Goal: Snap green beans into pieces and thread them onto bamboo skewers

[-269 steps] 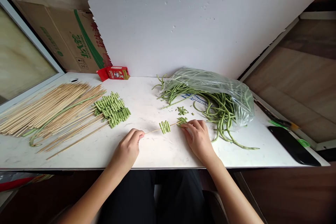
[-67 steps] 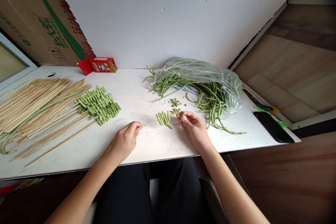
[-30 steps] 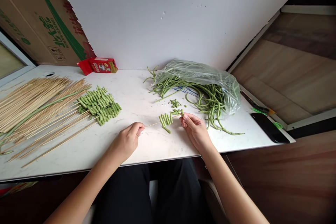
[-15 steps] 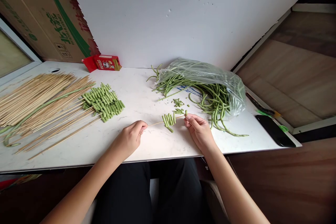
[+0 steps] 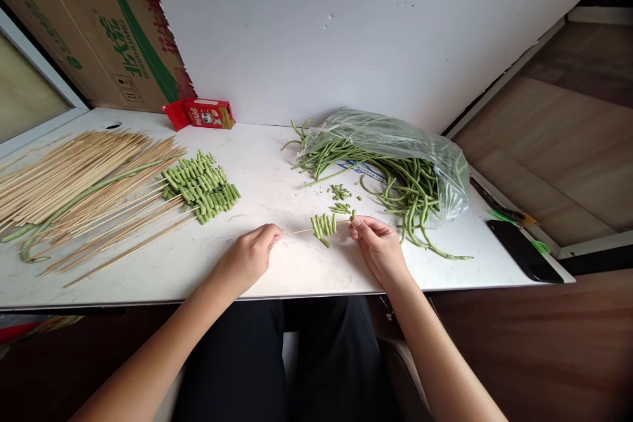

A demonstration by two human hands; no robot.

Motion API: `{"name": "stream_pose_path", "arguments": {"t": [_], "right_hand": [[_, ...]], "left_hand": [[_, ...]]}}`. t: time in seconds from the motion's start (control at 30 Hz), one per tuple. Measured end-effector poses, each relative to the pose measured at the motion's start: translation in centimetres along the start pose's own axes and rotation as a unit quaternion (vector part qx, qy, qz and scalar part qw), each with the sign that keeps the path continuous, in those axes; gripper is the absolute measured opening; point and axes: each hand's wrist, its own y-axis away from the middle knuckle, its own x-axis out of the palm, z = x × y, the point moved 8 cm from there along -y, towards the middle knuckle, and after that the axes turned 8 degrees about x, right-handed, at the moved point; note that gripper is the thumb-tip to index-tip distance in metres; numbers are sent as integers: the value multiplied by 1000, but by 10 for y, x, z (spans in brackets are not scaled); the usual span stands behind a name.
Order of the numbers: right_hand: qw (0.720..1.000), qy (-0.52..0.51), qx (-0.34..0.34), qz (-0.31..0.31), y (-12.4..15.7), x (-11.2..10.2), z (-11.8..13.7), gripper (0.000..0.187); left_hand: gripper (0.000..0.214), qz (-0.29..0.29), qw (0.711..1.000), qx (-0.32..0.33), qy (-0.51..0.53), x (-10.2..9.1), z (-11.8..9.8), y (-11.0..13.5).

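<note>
With our left hand (image 5: 253,256) closed on the stick (image 5: 298,231) over the table (image 5: 301,273) and our right hand (image 5: 380,250) pinching a bean piece (image 5: 353,213) by its tip, we should push straight through the middle, fingertips clear of the point.

Soft light brightens the counter (image 5: 306,273), casting faint shadows beside the 2 hands (image 5: 382,249); the plastic bag (image 5: 448,194) glints. Below is dim, edges stretch wide-angle, focus mostly sharp.
</note>
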Motion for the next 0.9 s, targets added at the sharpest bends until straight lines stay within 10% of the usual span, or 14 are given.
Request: {"name": "stream_pose_path", "arguments": {"t": [0.9], "right_hand": [[971, 231, -61, -6, 18, 23, 19, 31]], "left_hand": [[27, -67, 997, -8, -23, -11, 0, 0]]}}
